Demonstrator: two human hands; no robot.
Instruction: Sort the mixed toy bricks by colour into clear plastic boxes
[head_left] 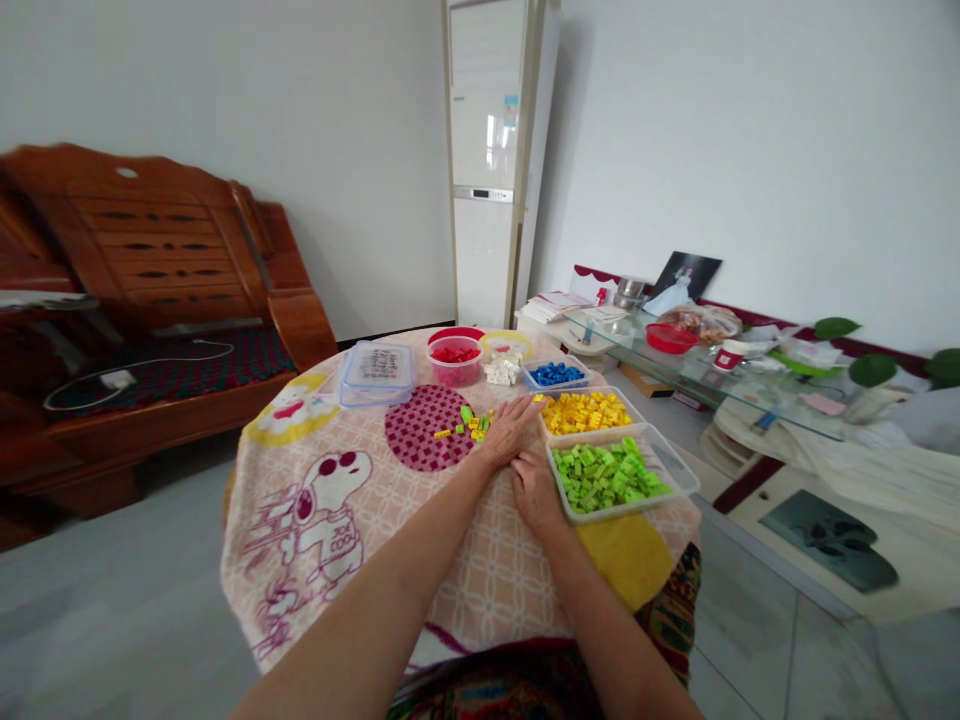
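Observation:
My left hand (510, 428) lies flat on the cartoon-print cloth (337, 510), fingers stretched toward a small loose pile of green and yellow bricks (471, 422). My right hand (534, 488) rests on the cloth right beside the clear tray of green bricks (609, 474), its fingers curled under; whether it holds anything is hidden. Behind that tray stands a tray of yellow bricks (585, 411).
At the back of the table sit a red bowl of red bricks (454, 361), a dish of white bricks (504, 368), a tub of blue bricks (555, 374) and a clear lid (375, 372). A wooden bench (150, 300) stands left, a glass table (697, 360) right.

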